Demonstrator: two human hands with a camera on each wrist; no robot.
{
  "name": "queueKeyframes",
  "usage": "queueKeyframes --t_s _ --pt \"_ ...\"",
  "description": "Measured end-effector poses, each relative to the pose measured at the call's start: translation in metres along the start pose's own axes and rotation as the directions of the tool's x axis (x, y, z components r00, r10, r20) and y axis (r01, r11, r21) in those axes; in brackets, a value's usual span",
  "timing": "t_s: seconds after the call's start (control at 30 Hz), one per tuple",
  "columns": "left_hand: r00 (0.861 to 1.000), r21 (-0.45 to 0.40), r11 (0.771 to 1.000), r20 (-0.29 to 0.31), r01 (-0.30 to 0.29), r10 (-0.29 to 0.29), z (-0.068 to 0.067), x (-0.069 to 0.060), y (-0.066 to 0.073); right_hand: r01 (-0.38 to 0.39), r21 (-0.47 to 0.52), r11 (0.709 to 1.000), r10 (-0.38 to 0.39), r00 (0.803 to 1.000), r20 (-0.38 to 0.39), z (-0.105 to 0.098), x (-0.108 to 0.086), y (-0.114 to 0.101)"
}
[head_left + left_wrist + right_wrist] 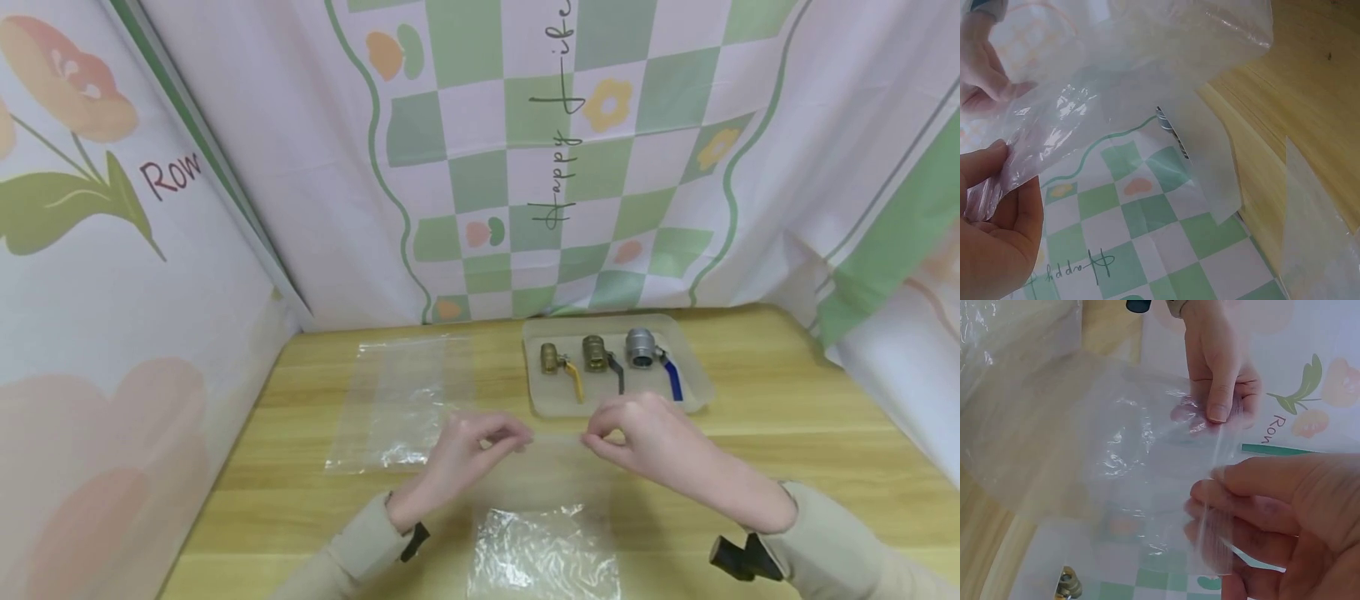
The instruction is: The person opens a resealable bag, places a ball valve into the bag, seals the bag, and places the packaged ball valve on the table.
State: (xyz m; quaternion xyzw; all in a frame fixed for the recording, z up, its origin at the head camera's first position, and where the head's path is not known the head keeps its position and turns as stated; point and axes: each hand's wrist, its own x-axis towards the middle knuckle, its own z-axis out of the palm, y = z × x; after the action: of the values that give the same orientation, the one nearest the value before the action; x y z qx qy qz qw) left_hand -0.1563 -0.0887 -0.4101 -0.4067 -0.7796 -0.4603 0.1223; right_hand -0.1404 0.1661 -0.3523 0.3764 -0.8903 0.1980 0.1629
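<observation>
A clear plastic zip bag (543,554) hangs between my two hands above the near part of the table. My left hand (474,450) pinches one end of its top edge between thumb and fingers. At the other end of that edge, my right hand (660,440) pinches the film the same way. The right wrist view shows the zip strip (1215,481) running between both hands, with my fingers partly seen through the plastic. Nothing can be made out inside the bag (1110,75). Its lower part is wrinkled and shiny.
Beyond my right hand, a pale tray (555,407) holds three ball valves: a small brass valve with yellow lever (551,358), a brass valve with dark lever (595,354) and a silver valve with blue lever (641,348). Another clear bag (401,400) lies flat at left. Printed curtains (480,108) enclose the table.
</observation>
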Motion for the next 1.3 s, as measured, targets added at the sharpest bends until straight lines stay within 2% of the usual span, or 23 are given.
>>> queueKeyframes --t_s 0.2,0.3,0.4,0.57,0.73,1.0,1.2,1.3 --pt "1.000 -0.019 1.000 0.003 0.008 -0.008 0.000 -0.001 0.001 -0.050 0.039 0.998 0.047 0.996 0.073 -0.005 0.000 -0.001" --pt "1.000 -0.016 1.000 0.003 0.007 -0.007 0.000 -0.002 0.001 -0.058 0.049 0.997 0.054 0.995 0.083 -0.005 -0.001 0.000" --pt "0.999 -0.024 0.999 0.004 0.035 -0.035 -0.001 -0.002 0.000 -0.029 0.058 0.998 0.026 0.998 0.053 -0.003 -0.002 0.002" --pt "0.996 -0.054 0.994 0.008 0.090 -0.090 -0.003 -0.002 -0.001 0.062 0.062 0.996 -0.061 0.998 -0.018 0.001 -0.002 0.007" --pt "0.995 -0.072 0.992 0.020 0.099 -0.098 -0.005 -0.003 -0.001 0.137 0.043 0.990 -0.134 0.988 -0.072 0.005 0.000 0.011" --pt "0.995 -0.063 0.993 0.030 0.095 -0.093 -0.006 -0.003 0.001 0.129 0.025 0.991 -0.128 0.991 -0.039 0.005 0.000 0.012" --pt "0.996 -0.078 0.993 0.036 0.085 -0.082 -0.005 -0.004 0.000 0.184 -0.025 0.983 -0.184 0.982 -0.030 0.006 0.002 0.014" --pt "0.996 -0.073 0.994 0.035 0.080 -0.077 -0.004 -0.005 -0.001 0.184 -0.025 0.983 -0.185 0.982 -0.026 0.006 0.002 0.014"
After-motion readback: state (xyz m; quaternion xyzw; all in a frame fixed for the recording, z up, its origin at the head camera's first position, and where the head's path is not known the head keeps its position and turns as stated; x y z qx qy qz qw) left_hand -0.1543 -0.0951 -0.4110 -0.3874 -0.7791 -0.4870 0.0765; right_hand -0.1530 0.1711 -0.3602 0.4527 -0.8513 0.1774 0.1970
